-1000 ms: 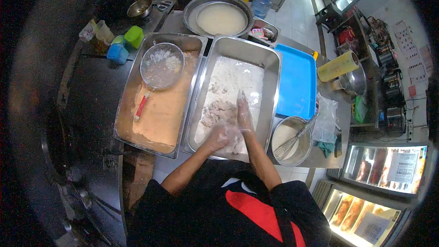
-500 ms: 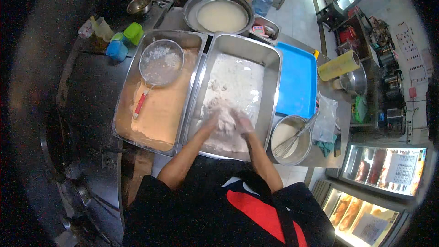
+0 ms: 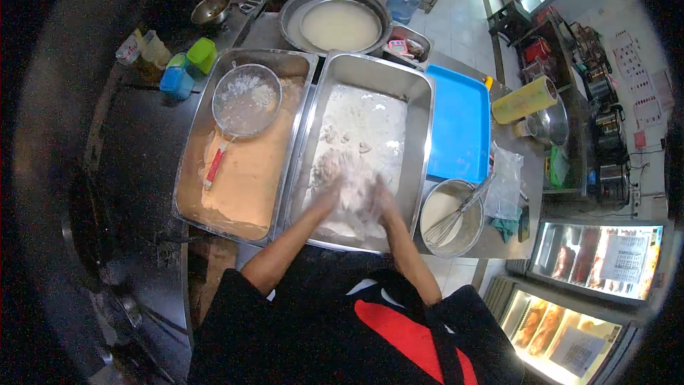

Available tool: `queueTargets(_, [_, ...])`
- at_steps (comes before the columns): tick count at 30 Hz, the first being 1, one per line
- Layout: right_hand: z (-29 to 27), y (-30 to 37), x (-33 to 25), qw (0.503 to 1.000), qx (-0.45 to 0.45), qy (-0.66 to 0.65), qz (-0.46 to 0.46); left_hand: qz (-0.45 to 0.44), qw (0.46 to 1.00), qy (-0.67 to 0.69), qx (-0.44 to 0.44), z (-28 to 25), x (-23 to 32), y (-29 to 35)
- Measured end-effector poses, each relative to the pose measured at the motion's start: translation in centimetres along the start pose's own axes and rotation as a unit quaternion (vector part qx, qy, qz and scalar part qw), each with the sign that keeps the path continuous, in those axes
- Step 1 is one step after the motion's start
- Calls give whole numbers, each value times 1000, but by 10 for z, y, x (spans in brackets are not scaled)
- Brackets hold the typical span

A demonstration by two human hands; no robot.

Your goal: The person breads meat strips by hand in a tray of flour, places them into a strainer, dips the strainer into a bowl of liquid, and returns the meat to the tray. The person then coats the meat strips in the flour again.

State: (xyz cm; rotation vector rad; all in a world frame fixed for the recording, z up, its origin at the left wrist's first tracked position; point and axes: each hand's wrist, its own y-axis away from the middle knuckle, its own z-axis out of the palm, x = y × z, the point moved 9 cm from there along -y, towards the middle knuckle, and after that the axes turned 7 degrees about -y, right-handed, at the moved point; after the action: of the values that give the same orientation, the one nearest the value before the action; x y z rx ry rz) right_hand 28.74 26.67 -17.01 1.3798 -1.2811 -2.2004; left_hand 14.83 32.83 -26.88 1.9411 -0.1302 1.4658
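In the deep steel pan [image 3: 415,142] in front of me lies white flour [image 3: 363,110], with a few small lumps [image 3: 365,147] beyond my fingers. My left hand [image 3: 328,194] and my right hand [image 3: 381,202] are both down in the near half of this pan, floury and smeared by motion. Between them is a blurred, flour-coated mass [image 3: 353,187]; its kind and whether my fingers grip it cannot be made out. Close beside my right wrist, outside the pan, stands a metal bowl [image 3: 476,232] of pale batter [image 3: 438,210] with a wire whisk [image 3: 450,224] leaning in it.
Left of the pan, a second steel pan [image 3: 187,171] holds orange-tinted powder [image 3: 239,189] and a red-handled sieve [image 3: 247,100]. Behind is a wide basin [image 3: 288,18] of cloudy liquid. A blue tray [image 3: 458,125], plastic-wrap roll [image 3: 525,100] and clear bag [image 3: 506,178] are at right.
Both hands keep moving in the flour, and the right hand sits a little farther from the left. Lumps beyond the fingers show more. The whole view has shifted slightly.
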Motion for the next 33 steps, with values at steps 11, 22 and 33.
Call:
queueTargets(11, [-18,-96,25,916,-103,294,-255,114,910,-373,143,-30,126,8])
queueTargets(22, [-40,-16,-36,919,-1,376,-119,22,891,-445,83,-52,138,13])
queueTargets(33, [-34,-77,22,931,-185,226,-221,87,939,-330,35,-36,110,11])
